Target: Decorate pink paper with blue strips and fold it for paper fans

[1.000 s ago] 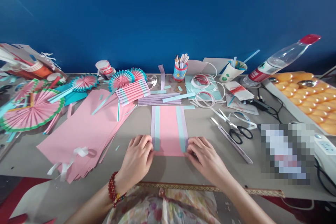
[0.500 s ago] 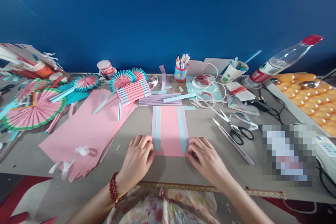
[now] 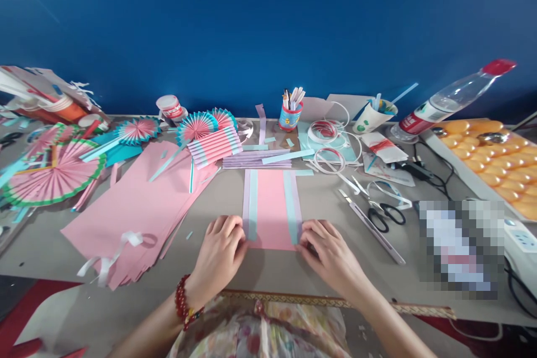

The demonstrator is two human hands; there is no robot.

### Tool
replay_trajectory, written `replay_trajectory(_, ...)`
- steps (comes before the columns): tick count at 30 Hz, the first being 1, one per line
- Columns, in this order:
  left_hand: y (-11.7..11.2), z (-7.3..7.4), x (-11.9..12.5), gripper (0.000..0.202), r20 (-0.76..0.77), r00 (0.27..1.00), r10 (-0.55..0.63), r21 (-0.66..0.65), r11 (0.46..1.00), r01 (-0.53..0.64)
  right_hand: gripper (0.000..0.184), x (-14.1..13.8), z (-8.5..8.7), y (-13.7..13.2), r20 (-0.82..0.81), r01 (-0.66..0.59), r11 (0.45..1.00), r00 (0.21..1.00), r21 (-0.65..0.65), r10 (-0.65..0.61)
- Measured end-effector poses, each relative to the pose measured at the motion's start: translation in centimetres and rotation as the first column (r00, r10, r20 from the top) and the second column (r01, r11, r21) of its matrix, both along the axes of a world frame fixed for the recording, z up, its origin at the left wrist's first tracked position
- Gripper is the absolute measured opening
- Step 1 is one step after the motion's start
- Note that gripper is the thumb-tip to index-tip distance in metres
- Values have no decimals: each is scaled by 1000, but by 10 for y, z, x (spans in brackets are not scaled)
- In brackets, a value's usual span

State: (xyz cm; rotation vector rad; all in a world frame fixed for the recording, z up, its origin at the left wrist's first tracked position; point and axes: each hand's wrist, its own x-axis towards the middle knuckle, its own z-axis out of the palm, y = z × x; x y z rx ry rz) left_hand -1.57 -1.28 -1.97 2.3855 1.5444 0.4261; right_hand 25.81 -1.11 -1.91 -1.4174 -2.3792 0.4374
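Note:
A pink sheet of paper [image 3: 271, 207] with light blue and lilac strips along both long sides lies flat on the grey table in front of me. My left hand [image 3: 222, 247] has its fingers curled at the near left corner, thumb and fingertips closed on the edge. At the near right corner, my right hand [image 3: 330, 253] grips in the same way, fingers bent under. The fingertips of both hands are partly hidden. Just beyond the sheet are a pleated lilac paper [image 3: 257, 160] and a loose light blue strip [image 3: 287, 156].
Left of the sheet lies a stack of pink paper [image 3: 138, 201] and several folded paper fans [image 3: 54, 170]. To the right are a utility knife [image 3: 372, 227], scissors [image 3: 380, 213] and rolls of tape [image 3: 328, 160]. A pen cup [image 3: 290, 117] and a tilted bottle [image 3: 447, 102] stand at the back.
The view has shifted very slightly. Both hands and the sheet hold the same places.

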Motion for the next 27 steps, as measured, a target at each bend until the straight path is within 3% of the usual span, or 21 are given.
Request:
replay_trajectory(14,-13,-11,-4,13,109,991,77,52,995,-84,13,1,-2,-1,-10,15,999,1000,-31,-16)
replay_trajectory(27,-17,-11,2,21,93,993,73,29,997,-76,12,1,-2,0,-28,3,1000,1000,-20,-4)
